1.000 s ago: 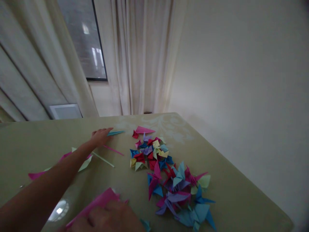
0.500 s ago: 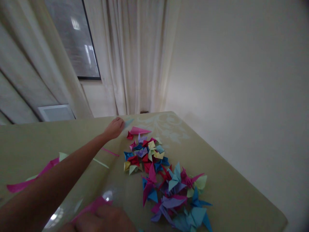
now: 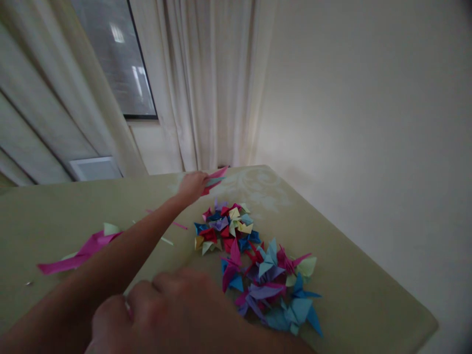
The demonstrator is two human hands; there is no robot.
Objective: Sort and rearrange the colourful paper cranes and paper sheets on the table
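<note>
My left hand (image 3: 193,187) is stretched to the far part of the table, its fingers closed around pointed folded paper pieces (image 3: 217,179) in pink, light blue and red. Close to the camera, my right hand (image 3: 165,312) is curled with its knuckles up; its fingertips and whatever they may hold are hidden. Beyond it and to the right lies a cluster of origami cranes (image 3: 271,290) in purple, blue, pink and green. Behind them is a heap of smaller folded paper pieces (image 3: 224,228) in many colours.
Pink paper strips (image 3: 83,253) with pale green bits lie left of my left forearm. Thin paper slivers (image 3: 180,225) rest beside the heap. The table (image 3: 342,275) meets a white wall (image 3: 361,123) on the right; curtains (image 3: 217,88) hang behind.
My left hand has moved right and picked up the pink and red folded papers along with the light blue one. My right hand has come up and forward, over where pink paper showed.
</note>
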